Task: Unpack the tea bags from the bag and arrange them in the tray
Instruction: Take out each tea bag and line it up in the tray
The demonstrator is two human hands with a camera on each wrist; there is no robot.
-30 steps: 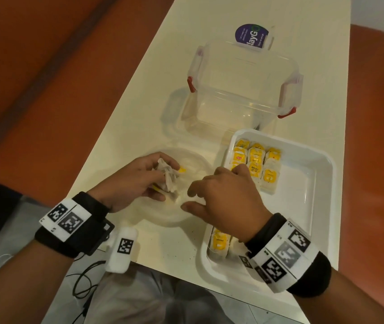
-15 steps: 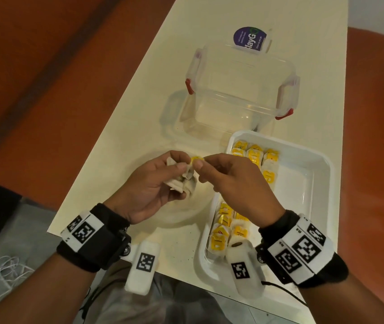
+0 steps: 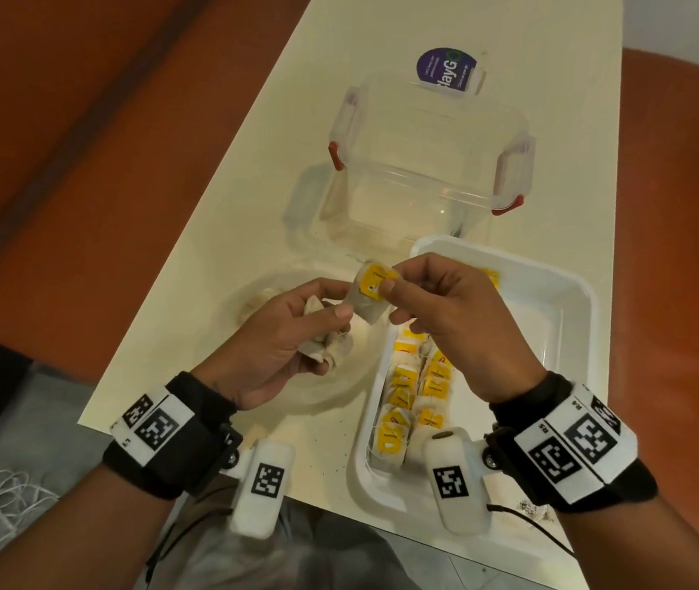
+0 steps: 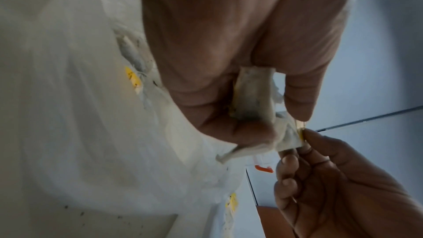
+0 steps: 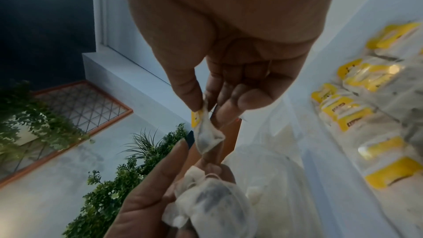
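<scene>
a pale narrow table [image 3: 381, 70] runs away from the person, orange floor on both sides, its near edge at the wrists. a white tray [image 3: 569, 300] sits at the near right, tea bags [image 3: 415, 398] in rows along its left wall, bare floor to their right. a clear lidless box [image 3: 424, 163] stands just beyond it. the left hand [image 3: 279, 334] curls round a bunch of crumpled bags [image 3: 326, 342] above the clear bag [image 3: 254, 295]. the right hand [image 3: 445, 308] pinches one yellow-tagged tea bag [image 3: 371, 291] between thumb and forefinger, above the tray's left rim.
</scene>
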